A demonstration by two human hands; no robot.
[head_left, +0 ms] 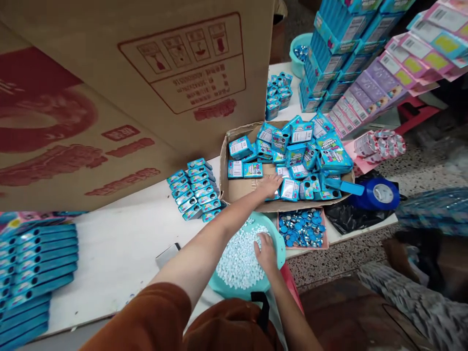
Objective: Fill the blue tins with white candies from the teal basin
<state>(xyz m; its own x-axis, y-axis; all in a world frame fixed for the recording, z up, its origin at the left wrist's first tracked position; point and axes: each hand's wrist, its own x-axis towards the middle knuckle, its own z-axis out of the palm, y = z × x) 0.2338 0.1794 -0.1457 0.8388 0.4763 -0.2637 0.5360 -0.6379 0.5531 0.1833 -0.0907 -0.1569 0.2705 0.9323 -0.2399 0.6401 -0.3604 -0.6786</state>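
My left hand (270, 186) reaches across into a shallow cardboard tray (237, 191) of loose blue candy tins (302, 132). Its fingers are stretched over the tins at the near side and touch them; no tin is clearly gripped. Below it, my right hand (266, 252) rests at the right side of a turquoise basin (280, 240) filled with small pale candies (237, 261). Thumb and fingers are apart there, with the fingertips touching the candies. Whether any candies are under the fingers is hidden.
Rows of tins (197, 190) stand left of the tray, near a large cardboard box (175, 112). A pink tray holds blue and silver caps (302, 228). Blue tape (380, 194) lies at right. Stacked blue boxes (331, 53) rise behind; more stacks (40, 263) stand left.
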